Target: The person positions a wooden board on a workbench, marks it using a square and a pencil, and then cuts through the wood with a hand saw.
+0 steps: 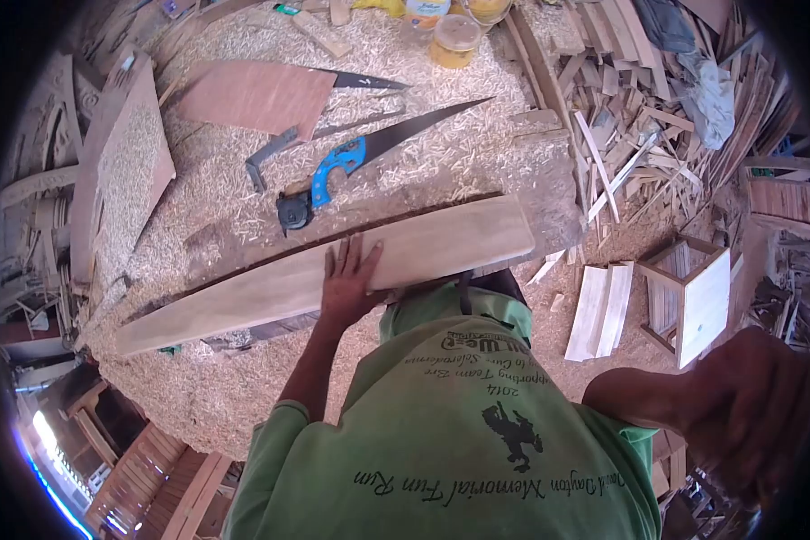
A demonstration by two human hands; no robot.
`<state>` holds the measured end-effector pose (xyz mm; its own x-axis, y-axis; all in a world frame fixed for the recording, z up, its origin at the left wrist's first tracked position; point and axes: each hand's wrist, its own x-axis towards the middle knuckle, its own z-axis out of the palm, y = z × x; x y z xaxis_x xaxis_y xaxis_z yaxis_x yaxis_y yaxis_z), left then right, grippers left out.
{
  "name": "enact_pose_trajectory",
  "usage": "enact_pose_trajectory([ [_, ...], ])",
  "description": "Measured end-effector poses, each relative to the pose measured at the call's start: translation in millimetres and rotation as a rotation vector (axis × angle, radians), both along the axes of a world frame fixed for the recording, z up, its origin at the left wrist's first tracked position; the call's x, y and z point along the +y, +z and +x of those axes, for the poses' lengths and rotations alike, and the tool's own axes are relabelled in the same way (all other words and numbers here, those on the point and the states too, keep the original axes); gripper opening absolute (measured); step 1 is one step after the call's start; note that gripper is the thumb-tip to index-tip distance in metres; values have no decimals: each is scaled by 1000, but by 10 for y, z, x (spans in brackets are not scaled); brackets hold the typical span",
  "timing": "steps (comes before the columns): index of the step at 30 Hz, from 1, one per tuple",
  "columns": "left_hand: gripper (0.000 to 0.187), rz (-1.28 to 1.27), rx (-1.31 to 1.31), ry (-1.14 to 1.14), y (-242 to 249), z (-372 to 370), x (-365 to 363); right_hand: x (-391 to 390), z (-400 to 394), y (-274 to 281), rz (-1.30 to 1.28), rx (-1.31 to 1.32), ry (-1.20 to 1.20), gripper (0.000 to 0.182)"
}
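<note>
A long, pale wooden board (441,243) lies slantwise across the shavings-covered bench, its wider end at the right. My left hand (349,274) rests flat on its middle near the front edge, fingers spread. Raised close to the camera at the right, my right hand (747,405) is dark, with its fingers seemingly curled; shadow hides whatever it may hold. Beyond the board lie a blue-handled handsaw (340,166), a small black tape measure (293,211) and a metal square (265,157).
A reddish plywood piece (256,94) lies over another saw blade (369,81). At the back stands a yellowish tub (456,40). Wood offcuts (639,135) are heaped at the right, above a small wooden frame with a white panel (704,306) on the floor.
</note>
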<state>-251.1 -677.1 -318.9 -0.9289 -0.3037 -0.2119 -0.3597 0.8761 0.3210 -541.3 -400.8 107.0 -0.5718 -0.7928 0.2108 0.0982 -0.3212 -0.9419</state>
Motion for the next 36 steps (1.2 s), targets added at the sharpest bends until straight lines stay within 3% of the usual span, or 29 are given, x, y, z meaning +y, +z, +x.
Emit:
enact_pose_trajectory([
  [2, 110, -87, 35, -55, -255, 111, 102, -272, 74, 190, 195, -122, 62, 13],
  [5, 114, -31, 87, 13, -343, 164, 43, -297, 26, -14, -9, 50, 101, 16],
  [10, 129, -73, -106, 50, -95, 535, -432, -453, -143, -186, -72, 82, 103, 22],
  [13, 126, -100, -252, 5, -18, 575, -598, -547, -289, -341, -92, 80, 72, 27],
  [16, 123, -68, -214, -14, -54, 484, -572, -623, -449, -632, -102, 80, -22, 32],
  [18, 122, -64, -194, -5, -83, 393, -564, -757, -524, -949, -46, 45, -147, 35],
  [21, 120, -94, -128, -4, -168, 41, -438, -1364, -527, -1636, 288, -122, -222, 41],
  [22, 117, -78, -62, -3, -219, -91, -393, -1677, -452, -1971, 416, -197, -132, 42],
  [24, 114, 2, -1, 5, -212, -360, -304, -2229, -157, -2933, 517, -204, 302, 45],
  [26, 102, 85, -9, -57, -373, -680, -218, -2851, 339, -4006, 571, 70, 475, 47],
  [27, 96, 108, 66, -58, -463, -805, -115, -3113, 472, -4222, 717, 398, 551, 52],
  [29, 86, 160, 209, -45, -588, -1036, 49, -3485, 805, -4757, 864, 726, 503, 55],
  [30, 71, -43, 217, -148, -599, -1204, 72, -3575, 850, -4829, 880, 766, 438, 53],
  [33, 69, -272, 284, -106, -723, -1513, 258, -3664, 900, -4892, 939, 780, 402, 49],
  [36, 71, -397, 191, -185, -684, -1643, 350, -3680, 967, -4916, 927, 729, 354, 50],
])
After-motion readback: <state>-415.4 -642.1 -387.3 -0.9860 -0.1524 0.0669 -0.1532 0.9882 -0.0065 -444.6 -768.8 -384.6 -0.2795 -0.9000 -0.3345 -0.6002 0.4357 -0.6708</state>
